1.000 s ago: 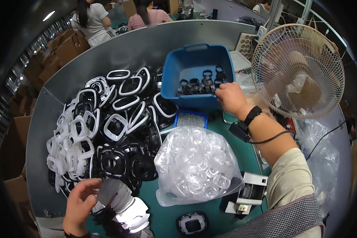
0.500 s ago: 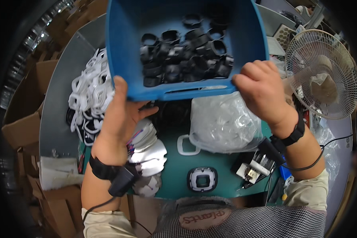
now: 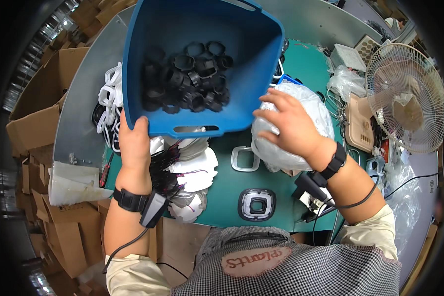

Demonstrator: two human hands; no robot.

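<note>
A blue plastic bin (image 3: 251, 74) is held up over the bench, tilted so that its inside faces me. Several black ring-shaped parts (image 3: 195, 79) lie heaped in it. My left hand (image 3: 134, 143) is closed on the bin's near left corner, its thumb on the rim. At the near right corner, my right hand (image 3: 293, 123) has its fingers spread, in front of a clear plastic bag (image 3: 308, 103); whether its fingertips touch the bin I cannot tell. Below the bin are a white square frame (image 3: 245, 168) and a black-and-white square part (image 3: 256, 204).
White rings (image 3: 106, 93) are piled at the left. Silvery-white sheets (image 3: 200, 170) with dark wires (image 3: 165, 165) lie beside my left forearm. A fan (image 3: 407, 98) and a tan tray (image 3: 358, 123) stand at the right. Cardboard boxes (image 3: 37, 118) stand left of the bench (image 3: 227, 197).
The bin has shifted left and turned, its right side swinging away from the fan. My right hand has loosened from its grip on the corner, fingers now apart. My left hand still holds on.
</note>
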